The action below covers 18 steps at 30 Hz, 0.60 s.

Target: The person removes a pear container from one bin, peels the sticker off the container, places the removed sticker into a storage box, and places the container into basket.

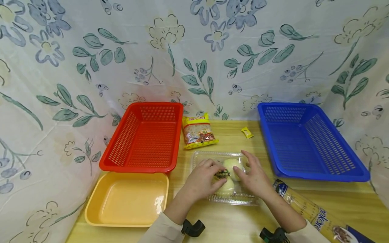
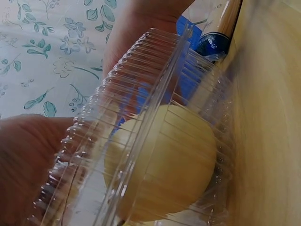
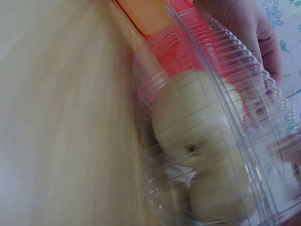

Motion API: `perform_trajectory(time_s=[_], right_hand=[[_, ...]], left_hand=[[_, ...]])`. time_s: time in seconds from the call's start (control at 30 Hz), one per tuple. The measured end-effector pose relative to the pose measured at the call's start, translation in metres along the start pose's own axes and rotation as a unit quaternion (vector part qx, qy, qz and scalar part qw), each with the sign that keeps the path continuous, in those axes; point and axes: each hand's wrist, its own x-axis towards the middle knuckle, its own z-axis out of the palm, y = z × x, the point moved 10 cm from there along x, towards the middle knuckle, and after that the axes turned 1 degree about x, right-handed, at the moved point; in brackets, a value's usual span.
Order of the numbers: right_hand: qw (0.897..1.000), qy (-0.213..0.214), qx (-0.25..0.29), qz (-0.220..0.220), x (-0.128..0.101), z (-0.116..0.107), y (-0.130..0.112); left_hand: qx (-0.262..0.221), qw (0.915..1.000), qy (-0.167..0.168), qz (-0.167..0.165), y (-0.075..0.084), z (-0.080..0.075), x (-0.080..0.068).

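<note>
A clear plastic clamshell box [image 1: 234, 201] lies on the table before me, its lid down. Inside it are pale yellow round fruits [image 1: 228, 186]; a dark spot marks one fruit [image 3: 188, 117] in the right wrist view. The lid carries a dark label with gold print [image 1: 223, 174]. My left hand [image 1: 200, 178] lies over the box's left part, fingers bent loosely across the lid near the label. From the right, my right hand [image 1: 254, 177] reaches over the lid with fingers spread and thumb pointing at the label. Neither hand visibly grips anything.
A red basket [image 1: 141, 168] and a yellow tub [image 1: 127, 216] stand to the left, a blue basket [image 1: 319, 176] to the right. Behind the box lie a yellow food packet [image 1: 199, 131] and a small yellow sachet [image 1: 247, 132]. A long pasta bag [image 1: 316, 212] lies beside my right forearm.
</note>
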Motion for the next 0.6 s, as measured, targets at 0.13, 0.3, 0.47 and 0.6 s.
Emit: perform_trajectory(time_s=[0.13, 0.3, 0.47, 0.6], right_hand=[[1.0, -0.001, 0.001, 0.002, 0.0, 0.0005, 0.0004], [1.0, -0.004, -0.001, 0.003, -0.0009, 0.0012, -0.0007], [1.0, -0.009, 0.001, 0.006, -0.0015, 0.0022, -0.0008], [1.0, -0.006, 0.001, 0.008, -0.0015, 0.0016, -0.0004]], left_hand=[[0.003, 0.9999, 0.007, -0.008, -0.0015, -0.0007, -0.0003], [0.013, 0.9998, 0.008, -0.013, -0.0022, 0.0, -0.0003], [0.026, 0.9996, 0.009, -0.007, -0.0005, 0.0007, 0.0002], [0.03, 0.9994, 0.013, 0.0, 0.0011, 0.0009, 0.0005]])
